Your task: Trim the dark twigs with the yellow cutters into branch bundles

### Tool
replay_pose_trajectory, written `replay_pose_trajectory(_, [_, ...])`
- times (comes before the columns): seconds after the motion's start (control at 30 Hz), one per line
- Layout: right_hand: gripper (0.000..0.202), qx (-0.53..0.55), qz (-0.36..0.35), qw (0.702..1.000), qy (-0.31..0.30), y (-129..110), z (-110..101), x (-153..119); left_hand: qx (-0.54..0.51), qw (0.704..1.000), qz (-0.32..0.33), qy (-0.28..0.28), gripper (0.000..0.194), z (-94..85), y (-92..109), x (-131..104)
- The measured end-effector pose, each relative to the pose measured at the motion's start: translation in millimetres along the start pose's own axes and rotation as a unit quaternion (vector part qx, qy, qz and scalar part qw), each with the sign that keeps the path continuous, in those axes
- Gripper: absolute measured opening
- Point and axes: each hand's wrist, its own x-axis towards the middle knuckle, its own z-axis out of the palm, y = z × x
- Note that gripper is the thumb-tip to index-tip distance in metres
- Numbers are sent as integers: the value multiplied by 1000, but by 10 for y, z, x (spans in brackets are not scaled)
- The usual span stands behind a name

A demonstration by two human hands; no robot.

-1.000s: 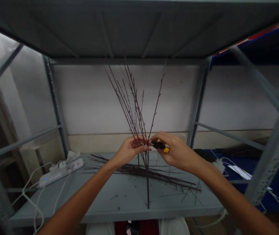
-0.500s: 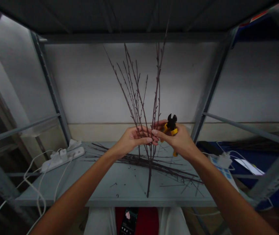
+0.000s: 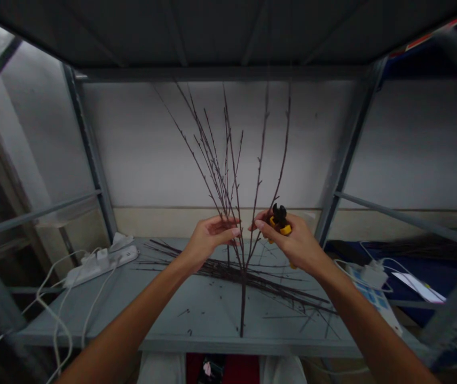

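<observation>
A dark, thin branch stands upright near the shelf's front edge and forks into several budded twigs. My left hand closes its fingers and thumb around the left-hand twigs of the fork. My right hand pinches a right-hand twig between thumb and fingertips. Held in that same hand are side cutters with black jaws pointing up and yellow handles, partly hidden by the palm. Behind the upright branch, a bundle of loose branches lies across the shelf.
A white power strip with cables lies at the left; another power strip sits at the right. Metal posts and a low upper shelf frame the space. Twig scraps dot the grey shelf. A phone lies below the edge.
My hands have moved apart. The right-hand twigs, close together before, now spread, with one bent out to the right by my right hand. The view has shifted slightly.
</observation>
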Motion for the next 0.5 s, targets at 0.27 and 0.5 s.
replay_pose_trajectory(0.27, [24, -16, 3, 1000, 14, -28, -49, -54, 18, 1000, -9, 20, 30, -37, 6, -42])
replay_pose_trajectory(0.5, [29, -25, 33, 999, 30, 111, -75, -83, 12, 999, -14, 26, 25, -134, -30, -59])
